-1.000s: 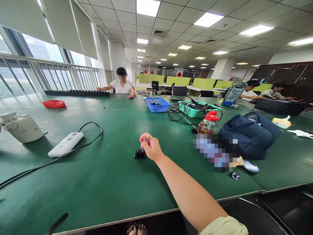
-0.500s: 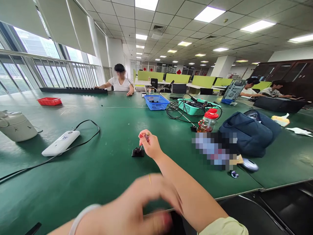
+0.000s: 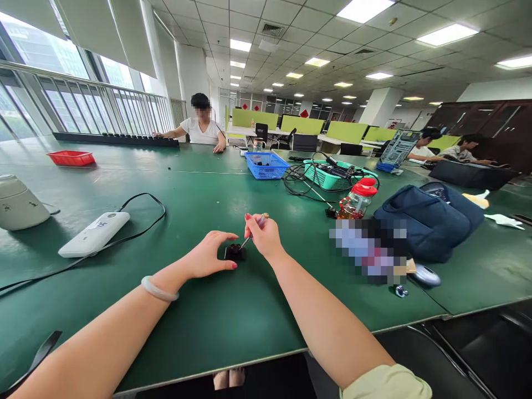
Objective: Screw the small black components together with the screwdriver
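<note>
Ceiling lights (image 3: 241,45) are shining over a wide office, and a green table (image 3: 233,327) is stretching across the near space, with a person (image 3: 203,132) sitting at its far side. On it a black part (image 3: 235,253) is resting, seemingly on a flat base, and beside the fingers it is looking small enough to be very light. Its body is appearing hard and stiff, probably plastic, so it is likely offering little resistance to sliding or twisting on the smooth top; its finer details are too small to make out. Its base edges are seeming the best hold, sparing the raised middle, which may be more delicate. The slim tool (image 3: 261,221) is looking rigid, its handle giving the surer grip.

The black part is lying just to the right of the left hand (image 3: 208,256), between thumb and forefinger, which are standing apart on its near and far sides; whether either is touching it, I cannot tell. The right hand (image 3: 266,238) is clamping the slim tool's handle just right of the part, and the shaft is slanting down and left, its tip seemingly meeting the part's top.
</note>
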`<state>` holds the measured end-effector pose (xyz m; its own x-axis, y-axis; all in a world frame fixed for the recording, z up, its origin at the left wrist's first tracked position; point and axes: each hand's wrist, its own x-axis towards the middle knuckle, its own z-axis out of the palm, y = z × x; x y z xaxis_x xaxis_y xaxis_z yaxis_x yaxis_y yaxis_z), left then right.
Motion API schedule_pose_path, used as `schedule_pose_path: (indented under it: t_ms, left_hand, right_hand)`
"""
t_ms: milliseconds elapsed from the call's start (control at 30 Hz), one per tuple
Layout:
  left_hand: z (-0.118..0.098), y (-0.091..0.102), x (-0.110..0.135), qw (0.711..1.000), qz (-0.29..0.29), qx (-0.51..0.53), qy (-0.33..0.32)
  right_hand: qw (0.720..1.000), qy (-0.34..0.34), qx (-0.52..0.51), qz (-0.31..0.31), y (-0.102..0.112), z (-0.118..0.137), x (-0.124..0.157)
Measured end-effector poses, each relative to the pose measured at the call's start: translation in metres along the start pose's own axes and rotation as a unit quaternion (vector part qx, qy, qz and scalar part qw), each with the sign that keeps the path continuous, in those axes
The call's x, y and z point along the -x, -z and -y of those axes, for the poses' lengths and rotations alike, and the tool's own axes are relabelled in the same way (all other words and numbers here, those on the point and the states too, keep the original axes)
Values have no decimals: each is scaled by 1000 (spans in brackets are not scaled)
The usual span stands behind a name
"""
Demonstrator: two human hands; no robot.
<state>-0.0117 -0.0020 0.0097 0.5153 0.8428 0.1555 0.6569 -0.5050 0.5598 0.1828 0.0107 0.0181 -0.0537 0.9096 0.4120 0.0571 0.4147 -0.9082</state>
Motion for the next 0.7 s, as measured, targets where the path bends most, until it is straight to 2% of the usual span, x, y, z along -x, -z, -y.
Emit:
schedule_pose_path:
  t_ms: [167,400,633,700]
  left_hand:
    - [8,-12,-4,1000,-18,-21,-15]
    - [13,-18,-10,998,-27,-29,-40]
    - [11,-18,-10,999,-34,-27,-23]
    - [12,-18,-10,999,-36,-29,-22]
  right_hand:
    - [997,55,42,18,-4,4,5]
    - [980,124,145,51,-12,9,15]
    - [963,142,231,1,-1,8,8]
    - [954,162,251,12,0,9,9]
